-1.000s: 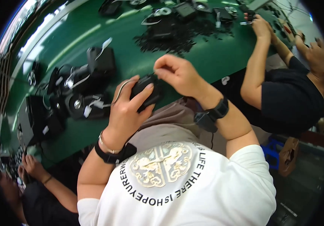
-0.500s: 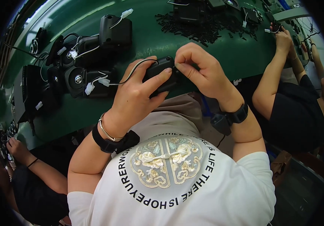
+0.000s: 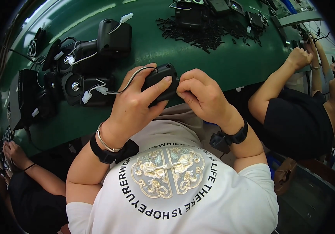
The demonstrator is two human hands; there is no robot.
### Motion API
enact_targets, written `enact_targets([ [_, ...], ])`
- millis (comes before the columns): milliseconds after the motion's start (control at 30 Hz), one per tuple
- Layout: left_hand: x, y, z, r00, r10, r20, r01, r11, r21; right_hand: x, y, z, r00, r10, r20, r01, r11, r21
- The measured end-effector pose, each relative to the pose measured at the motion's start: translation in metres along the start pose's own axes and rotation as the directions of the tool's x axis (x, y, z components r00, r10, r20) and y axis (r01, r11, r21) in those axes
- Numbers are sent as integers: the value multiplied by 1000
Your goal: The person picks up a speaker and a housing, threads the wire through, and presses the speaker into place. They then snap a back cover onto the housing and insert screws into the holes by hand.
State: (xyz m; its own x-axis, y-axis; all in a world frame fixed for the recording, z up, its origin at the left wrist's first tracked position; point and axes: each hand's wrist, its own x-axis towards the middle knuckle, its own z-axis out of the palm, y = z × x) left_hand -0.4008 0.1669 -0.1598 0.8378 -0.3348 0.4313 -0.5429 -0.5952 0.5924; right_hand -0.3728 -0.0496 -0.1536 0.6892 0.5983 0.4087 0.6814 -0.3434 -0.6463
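Observation:
A small black speaker box (image 3: 166, 73) is gripped by my left hand (image 3: 134, 95), whose thumb and fingers wrap its left side and lie across its upper face. From the box a dark cable (image 3: 128, 81) loops over the back of that hand and ends at white connectors (image 3: 102, 90). My right hand (image 3: 206, 97) is closed in a pinch, fingertips against the box's right edge. Whatever sits between those fingertips is hidden.
Several black speaker boxes (image 3: 115, 37) with white-plugged wires stand at left on the green bench (image 3: 148, 46). Small black pieces (image 3: 210, 37) lie heaped at the back beside another black box (image 3: 191, 17). Co-workers' arms (image 3: 271, 84) reach in at both sides.
My right fingertips have slid from the far right corner of the box down its right side, toward me. The left hand keeps its hold. The right co-worker's hands have shifted.

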Motion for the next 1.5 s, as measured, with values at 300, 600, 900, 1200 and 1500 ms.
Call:
enact_targets([
  [300, 3, -1, -3, 1000, -20, 21, 20, 1000, 7, 12, 38, -38, 917, 319, -238, -354, 928, -120],
  [600, 9, -3, 0, 999, -38, -7, 38, 999, 14, 12, 55, -38, 942, 238, -236, -327, 805, -495],
  [900, 6, -6, -6, 998, -56, 17, 55, 997, 58, 33, -16, -33, 810, 448, 378, -573, 738, 356],
  [1200, 1, -17, 0, 998, -41, -44, 43, 998, 46, 37, -27, 13, 976, 169, 139, -189, 971, 147],
  [1500, 2, -12, 0, 998, -56, -26, 57, 997, 45, 31, -21, 29, 992, -126, -28, 117, 969, -219],
])
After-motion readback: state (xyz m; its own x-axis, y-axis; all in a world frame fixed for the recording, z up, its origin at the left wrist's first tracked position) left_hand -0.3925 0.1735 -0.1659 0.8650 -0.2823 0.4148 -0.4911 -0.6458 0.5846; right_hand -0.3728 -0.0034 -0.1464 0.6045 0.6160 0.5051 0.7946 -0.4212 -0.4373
